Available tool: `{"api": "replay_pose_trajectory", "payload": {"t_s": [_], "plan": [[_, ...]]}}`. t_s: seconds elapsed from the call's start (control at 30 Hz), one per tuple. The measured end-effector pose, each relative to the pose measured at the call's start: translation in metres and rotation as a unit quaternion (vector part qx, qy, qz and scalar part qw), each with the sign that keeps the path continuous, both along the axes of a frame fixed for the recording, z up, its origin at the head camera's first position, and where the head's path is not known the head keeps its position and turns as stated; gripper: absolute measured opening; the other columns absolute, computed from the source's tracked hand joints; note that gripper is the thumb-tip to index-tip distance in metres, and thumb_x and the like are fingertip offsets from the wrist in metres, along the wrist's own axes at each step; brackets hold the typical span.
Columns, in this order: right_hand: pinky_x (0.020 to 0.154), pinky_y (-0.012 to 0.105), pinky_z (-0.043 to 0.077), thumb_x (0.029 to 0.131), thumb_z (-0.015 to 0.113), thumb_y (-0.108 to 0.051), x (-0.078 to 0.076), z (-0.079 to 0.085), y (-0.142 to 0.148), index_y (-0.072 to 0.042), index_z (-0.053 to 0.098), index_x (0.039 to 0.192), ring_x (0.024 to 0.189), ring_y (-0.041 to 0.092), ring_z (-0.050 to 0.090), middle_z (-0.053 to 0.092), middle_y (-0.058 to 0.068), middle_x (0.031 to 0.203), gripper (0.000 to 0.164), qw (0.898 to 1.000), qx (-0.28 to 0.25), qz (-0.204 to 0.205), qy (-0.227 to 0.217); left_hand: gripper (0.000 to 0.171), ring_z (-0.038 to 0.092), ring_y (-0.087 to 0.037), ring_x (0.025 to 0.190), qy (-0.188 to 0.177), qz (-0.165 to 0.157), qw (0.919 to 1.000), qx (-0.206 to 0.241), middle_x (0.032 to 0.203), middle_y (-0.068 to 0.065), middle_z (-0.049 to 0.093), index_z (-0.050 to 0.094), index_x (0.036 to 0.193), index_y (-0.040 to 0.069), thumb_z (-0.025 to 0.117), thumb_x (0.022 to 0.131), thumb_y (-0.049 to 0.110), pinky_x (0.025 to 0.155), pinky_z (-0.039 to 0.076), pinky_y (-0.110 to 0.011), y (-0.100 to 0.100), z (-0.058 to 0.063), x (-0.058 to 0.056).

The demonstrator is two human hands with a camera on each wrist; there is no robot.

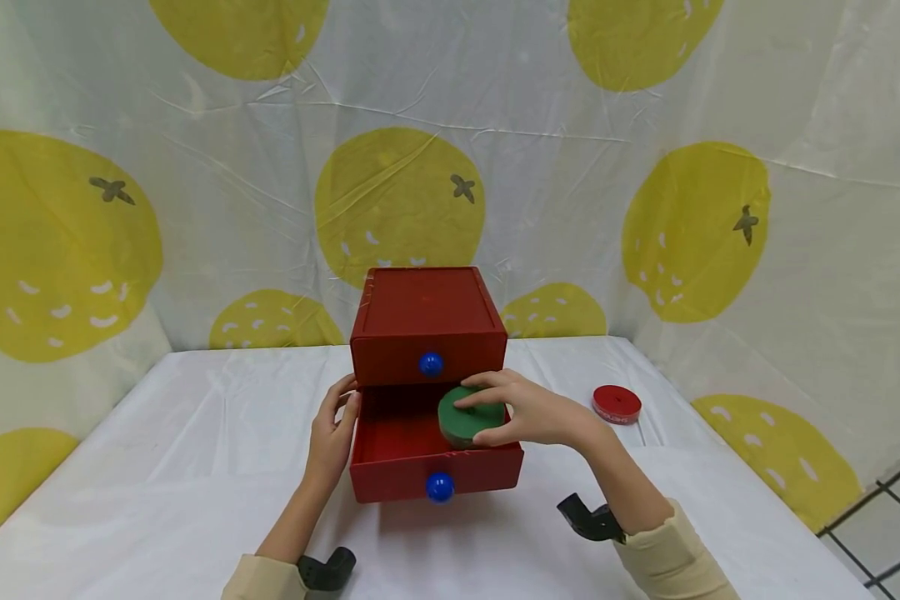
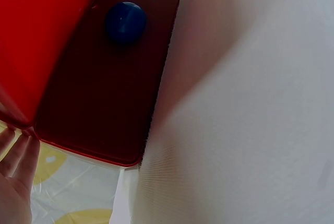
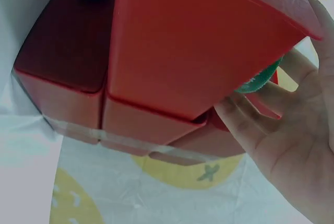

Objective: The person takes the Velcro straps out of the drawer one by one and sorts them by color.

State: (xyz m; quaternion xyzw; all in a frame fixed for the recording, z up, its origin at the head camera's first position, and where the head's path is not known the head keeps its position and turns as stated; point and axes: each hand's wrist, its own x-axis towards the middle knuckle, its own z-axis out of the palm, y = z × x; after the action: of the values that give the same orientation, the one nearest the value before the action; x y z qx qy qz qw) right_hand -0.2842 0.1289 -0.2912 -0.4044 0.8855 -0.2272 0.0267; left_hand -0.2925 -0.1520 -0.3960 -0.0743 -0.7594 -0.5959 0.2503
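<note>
A red drawer cabinet [image 1: 426, 302] with blue knobs stands mid-table; its drawer [image 1: 386, 483] below the top one is pulled out. My right hand [image 1: 534, 410] grips a flat green ribbon roll [image 1: 457, 423], which tilts inside the right part of that drawer. In the right wrist view, only an edge of the green roll [image 3: 257, 82] shows past the drawer wall, between the fingers. My left hand [image 1: 333, 442] rests against the cabinet's left side, fingers extended. Its fingertips [image 2: 32, 153] show at the red edge in the left wrist view.
A red ribbon roll [image 1: 617, 404] lies on the white tablecloth [image 1: 217, 433] to the right of the cabinet. Below the pulled-out drawer is another closed drawer [image 3: 62, 46] with a blue knob. A curtain with yellow fruit prints [image 1: 397, 200] hangs behind the table.
</note>
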Motion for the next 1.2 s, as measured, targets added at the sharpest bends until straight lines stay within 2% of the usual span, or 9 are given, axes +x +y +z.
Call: {"api": "replay_pose_trajectory", "payload": {"t_s": [0.33, 0.63, 0.83, 0.97, 1.13, 1.2], "plan": [[0.087, 0.04, 0.048, 0.081, 0.067, -0.031, 0.009, 0.0, 0.015, -0.022, 0.06, 0.121, 0.126, 0.027, 0.036, 0.042, 0.003, 0.138, 0.041, 0.999, -0.041, -0.025, 0.014, 0.032, 0.049, -0.001, 0.101, 0.003, 0.002, 1.0, -0.005, 0.123, -0.003, 0.054, 0.049, 0.127, 0.018, 0.045, 0.095, 0.025, 0.079, 0.046, -0.014, 0.0, -0.001, -0.001], [0.083, 0.03, 0.05, 0.079, 0.07, -0.028, 0.015, -0.001, 0.029, -0.02, 0.059, 0.121, 0.126, 0.028, 0.035, 0.041, 0.005, 0.138, 0.045, 0.994, -0.083, -0.027, 0.072, 0.032, 0.05, -0.002, 0.101, 0.007, 0.001, 1.0, 0.001, 0.123, -0.003, 0.055, 0.05, 0.127, 0.018, 0.045, 0.095, 0.025, 0.079, 0.046, -0.013, 0.0, 0.0, -0.001], [0.08, 0.028, 0.051, 0.078, 0.071, -0.026, 0.018, -0.007, 0.039, -0.018, 0.059, 0.122, 0.125, 0.029, 0.036, 0.041, 0.007, 0.138, 0.045, 0.988, -0.115, -0.027, 0.101, 0.032, 0.049, -0.001, 0.101, 0.0, 0.004, 1.0, -0.001, 0.124, -0.002, 0.055, 0.05, 0.127, 0.019, 0.045, 0.096, 0.025, 0.08, 0.045, -0.014, 0.001, -0.001, 0.0], [0.078, 0.027, 0.052, 0.077, 0.072, -0.02, 0.017, -0.013, 0.044, -0.016, 0.059, 0.122, 0.123, 0.027, 0.037, 0.041, 0.008, 0.137, 0.047, 0.981, -0.141, -0.023, 0.131, 0.032, 0.049, 0.0, 0.101, -0.003, 0.005, 1.0, 0.001, 0.124, 0.0, 0.055, 0.05, 0.126, 0.02, 0.045, 0.095, 0.026, 0.08, 0.045, -0.014, 0.001, -0.001, 0.001], [0.077, 0.027, 0.052, 0.071, 0.076, -0.012, 0.014, -0.02, 0.05, -0.014, 0.06, 0.119, 0.118, 0.025, 0.041, 0.045, 0.01, 0.133, 0.051, 0.965, -0.167, -0.016, 0.203, 0.032, 0.05, -0.001, 0.101, -0.001, 0.006, 1.0, 0.0, 0.123, 0.002, 0.054, 0.05, 0.126, 0.02, 0.046, 0.095, 0.027, 0.079, 0.045, -0.014, 0.001, -0.001, 0.0], [0.078, 0.028, 0.051, 0.069, 0.077, -0.011, 0.014, -0.021, 0.052, -0.014, 0.06, 0.119, 0.117, 0.024, 0.041, 0.045, 0.01, 0.133, 0.053, 0.96, -0.173, -0.021, 0.219, 0.032, 0.05, 0.0, 0.101, 0.001, 0.008, 1.0, -0.004, 0.124, 0.0, 0.054, 0.049, 0.126, 0.02, 0.045, 0.095, 0.026, 0.079, 0.045, -0.014, 0.001, -0.001, 0.0]]}}
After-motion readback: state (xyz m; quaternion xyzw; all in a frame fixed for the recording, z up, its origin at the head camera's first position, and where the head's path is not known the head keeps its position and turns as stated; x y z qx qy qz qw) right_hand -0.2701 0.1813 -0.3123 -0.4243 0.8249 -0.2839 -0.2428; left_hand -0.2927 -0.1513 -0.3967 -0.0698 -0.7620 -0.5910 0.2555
